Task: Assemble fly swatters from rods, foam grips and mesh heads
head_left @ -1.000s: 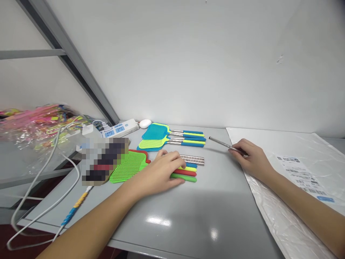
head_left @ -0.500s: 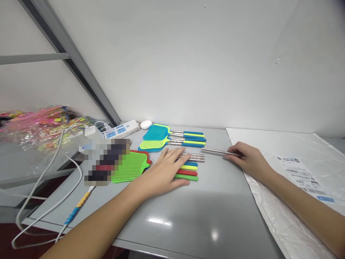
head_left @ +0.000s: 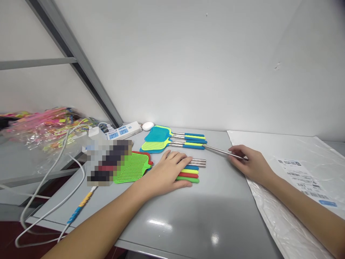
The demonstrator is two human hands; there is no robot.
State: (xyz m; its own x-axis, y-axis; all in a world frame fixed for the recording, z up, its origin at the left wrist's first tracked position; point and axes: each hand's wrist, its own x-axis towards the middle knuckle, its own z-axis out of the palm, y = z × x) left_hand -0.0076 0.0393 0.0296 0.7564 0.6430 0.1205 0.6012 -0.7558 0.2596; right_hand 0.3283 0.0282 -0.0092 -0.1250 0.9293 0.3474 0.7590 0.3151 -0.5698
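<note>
My left hand (head_left: 169, 172) lies palm down with fingers apart over a row of slim metal rods (head_left: 199, 163). Beneath and beside it are fly swatter handles in blue, yellow, red (head_left: 192, 175) and green; their green mesh head (head_left: 133, 168) and a red one show to the left. My right hand (head_left: 246, 162) pinches one slim metal rod (head_left: 219, 150) between thumb and fingers. The rod slants up to the left, its far tip near the handle ends of another group of swatters (head_left: 192, 145) with blue and yellow mesh heads. Where the left fingertips rest is partly hidden.
A white padded mailer (head_left: 269, 147) with a label covers the right of the grey table (head_left: 205, 212). At the left are a power strip (head_left: 126, 130), white cables, a white rounded object (head_left: 148, 126), a pixelated area and bagged colourful items (head_left: 48, 126).
The rod in my right hand has tilted, its left tip rising toward the far swatter handles. My left hand's fingers have drawn in slightly over the rods. The view has shifted a little.
</note>
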